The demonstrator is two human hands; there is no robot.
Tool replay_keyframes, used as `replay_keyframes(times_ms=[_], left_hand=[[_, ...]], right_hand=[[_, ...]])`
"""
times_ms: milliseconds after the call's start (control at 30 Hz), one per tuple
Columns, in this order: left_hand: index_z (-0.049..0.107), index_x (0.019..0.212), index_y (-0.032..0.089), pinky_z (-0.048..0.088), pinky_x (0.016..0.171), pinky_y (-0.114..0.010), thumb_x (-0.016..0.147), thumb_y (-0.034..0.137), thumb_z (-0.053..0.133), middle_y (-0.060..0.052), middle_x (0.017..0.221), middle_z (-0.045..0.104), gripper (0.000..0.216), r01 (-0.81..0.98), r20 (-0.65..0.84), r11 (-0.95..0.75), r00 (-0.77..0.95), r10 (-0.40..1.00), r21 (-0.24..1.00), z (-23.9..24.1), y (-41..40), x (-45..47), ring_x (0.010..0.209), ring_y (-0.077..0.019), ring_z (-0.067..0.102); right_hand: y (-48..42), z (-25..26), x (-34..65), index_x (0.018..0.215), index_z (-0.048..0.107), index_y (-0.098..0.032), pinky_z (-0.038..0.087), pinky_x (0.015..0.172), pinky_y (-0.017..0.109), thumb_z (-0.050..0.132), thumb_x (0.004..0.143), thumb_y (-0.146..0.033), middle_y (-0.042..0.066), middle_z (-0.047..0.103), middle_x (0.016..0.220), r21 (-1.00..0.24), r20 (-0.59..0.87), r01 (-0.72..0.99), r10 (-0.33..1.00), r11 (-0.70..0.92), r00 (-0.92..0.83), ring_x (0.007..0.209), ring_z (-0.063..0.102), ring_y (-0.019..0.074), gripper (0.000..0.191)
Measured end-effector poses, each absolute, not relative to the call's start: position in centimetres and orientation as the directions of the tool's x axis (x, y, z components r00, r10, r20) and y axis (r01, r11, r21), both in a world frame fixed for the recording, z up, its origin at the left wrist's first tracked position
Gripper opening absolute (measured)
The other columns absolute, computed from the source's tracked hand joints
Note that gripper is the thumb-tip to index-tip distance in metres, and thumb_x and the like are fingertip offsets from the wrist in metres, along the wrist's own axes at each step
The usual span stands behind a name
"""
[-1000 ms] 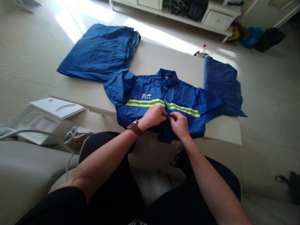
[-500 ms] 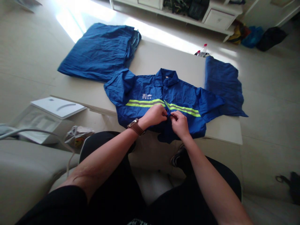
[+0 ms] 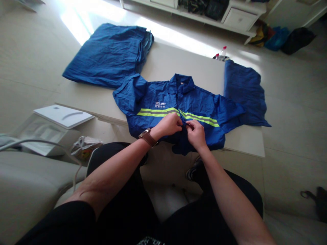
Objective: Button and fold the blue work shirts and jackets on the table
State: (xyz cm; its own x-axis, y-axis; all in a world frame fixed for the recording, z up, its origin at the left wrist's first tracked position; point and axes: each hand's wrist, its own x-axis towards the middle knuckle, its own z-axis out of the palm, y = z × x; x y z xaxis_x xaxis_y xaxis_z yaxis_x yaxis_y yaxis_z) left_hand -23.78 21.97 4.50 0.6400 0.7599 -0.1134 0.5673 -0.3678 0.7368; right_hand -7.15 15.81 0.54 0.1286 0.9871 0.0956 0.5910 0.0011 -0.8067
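A blue work jacket (image 3: 158,90) with a collar, a white chest logo and a yellow-green and grey reflective stripe lies front side up on the white table. Its lower edge hangs over the side nearest me. My left hand (image 3: 170,124), with a brown-strapped watch (image 3: 147,136) on the wrist, is closed at the front opening, just under the stripe. Opposite it, my right hand (image 3: 196,134) pinches the other front edge between thumb and fingers. The fingertips are close together, and any button between them is too small to make out.
Folded blue cloth (image 3: 107,56) lies at the table's far left, partly touching a sleeve. Another blue folded cloth (image 3: 242,92) is at the right end under the other sleeve. Red-capped bottles (image 3: 223,52) stand behind the table (image 3: 184,58). A white box (image 3: 62,115) sits at left.
Both hands stay at the jacket's front opening, with only slight finger movement. The jacket lies as before.
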Motion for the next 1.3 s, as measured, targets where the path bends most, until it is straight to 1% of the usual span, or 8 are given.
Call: replay_keyframes(times_ms=[133,267,400,567,767,867,1100,1300], left_hand=[[0.065,0.057,0.015,0.026,0.057,-0.029,0.068,0.009,0.058,0.002,0.053,0.049,0.014,0.549,-0.112,-0.333,0.625,0.773,0.766,4.1,22.3,-24.0,0.056,-0.0105,0.036],[0.065,0.057,0.015,0.025,0.056,-0.028,0.068,0.009,0.059,0.004,0.051,0.044,0.014,0.564,-0.132,-0.319,0.617,0.776,0.761,4.0,22.6,-24.1,0.056,-0.0103,0.035],[0.072,0.065,0.013,0.030,0.059,-0.028,0.070,0.011,0.059,0.002,0.054,0.052,0.014,0.572,-0.127,-0.312,0.599,0.791,0.759,4.3,22.5,-24.0,0.058,-0.0113,0.038],[0.080,0.078,0.013,0.036,0.063,-0.027,0.073,0.011,0.062,-0.002,0.065,0.065,0.019,0.610,-0.136,-0.290,0.554,0.821,0.737,4.8,22.4,-24.0,0.064,-0.0135,0.050],[0.083,0.092,0.014,0.046,0.070,-0.027,0.076,0.013,0.065,-0.006,0.080,0.075,0.025,0.613,-0.144,-0.261,0.531,0.835,0.745,4.5,22.6,-24.2,0.075,-0.0165,0.063],[0.083,0.096,0.014,0.048,0.072,-0.027,0.076,0.013,0.065,-0.006,0.085,0.077,0.027,0.619,-0.145,-0.257,0.522,0.840,0.742,4.3,22.7,-24.3,0.077,-0.0172,0.064],[0.080,0.081,0.013,0.041,0.065,-0.027,0.074,0.011,0.062,-0.004,0.070,0.070,0.020,0.598,-0.117,-0.317,0.574,0.811,0.736,4.4,22.6,-24.2,0.066,-0.0145,0.056],[0.080,0.078,0.012,0.038,0.062,-0.027,0.072,0.010,0.063,-0.004,0.067,0.069,0.018,0.577,-0.099,-0.387,0.637,0.765,0.719,4.7,22.5,-24.2,0.061,-0.0131,0.052]], right_hand=[[16.0,0.7,-7.0,0.086,0.073,-0.021,0.049,0.078,0.037,0.055,0.084,-0.021,0.008,0.068,0.088,-0.808,0.091,0.590,0.989,0.003,0.120,0.082,0.062,0.0244,0.018],[15.9,1.0,-6.9,0.086,0.071,-0.022,0.050,0.086,0.039,0.052,0.086,-0.019,0.009,0.067,0.091,-0.780,0.106,0.625,0.991,0.034,0.078,0.091,0.062,0.0266,0.019],[15.8,0.8,-7.1,0.087,0.064,-0.023,0.049,0.090,0.039,0.046,0.088,-0.021,0.009,0.067,0.095,-0.770,0.109,0.638,0.991,0.032,0.081,0.095,0.061,0.0270,0.018],[15.9,0.7,-7.2,0.088,0.057,-0.024,0.047,0.086,0.038,0.042,0.090,-0.026,0.008,0.066,0.090,-0.801,0.065,0.598,0.997,0.026,0.043,0.089,0.061,0.0262,0.015],[15.7,1.7,-7.2,0.094,0.062,-0.023,0.046,0.079,0.035,0.055,0.090,-0.041,0.006,0.069,0.086,-0.814,0.020,0.580,0.999,-0.007,0.040,0.083,0.064,0.0254,0.019],[15.7,1.8,-7.1,0.096,0.068,-0.021,0.047,0.078,0.035,0.059,0.090,-0.043,0.007,0.072,0.089,-0.827,0.027,0.562,0.999,0.011,0.019,0.082,0.065,0.0250,0.024],[16.0,1.1,-6.5,0.094,0.076,-0.020,0.049,0.077,0.036,0.063,0.085,-0.039,0.008,0.077,0.092,-0.827,0.061,0.562,0.995,0.007,0.077,0.079,0.066,0.0249,0.025],[15.8,0.7,-6.7,0.080,0.067,-0.020,0.043,0.068,0.031,0.064,0.082,-0.039,0.003,0.068,0.072,-0.827,0.041,0.560,0.988,-0.050,0.149,0.067,0.056,0.0189,0.019]])
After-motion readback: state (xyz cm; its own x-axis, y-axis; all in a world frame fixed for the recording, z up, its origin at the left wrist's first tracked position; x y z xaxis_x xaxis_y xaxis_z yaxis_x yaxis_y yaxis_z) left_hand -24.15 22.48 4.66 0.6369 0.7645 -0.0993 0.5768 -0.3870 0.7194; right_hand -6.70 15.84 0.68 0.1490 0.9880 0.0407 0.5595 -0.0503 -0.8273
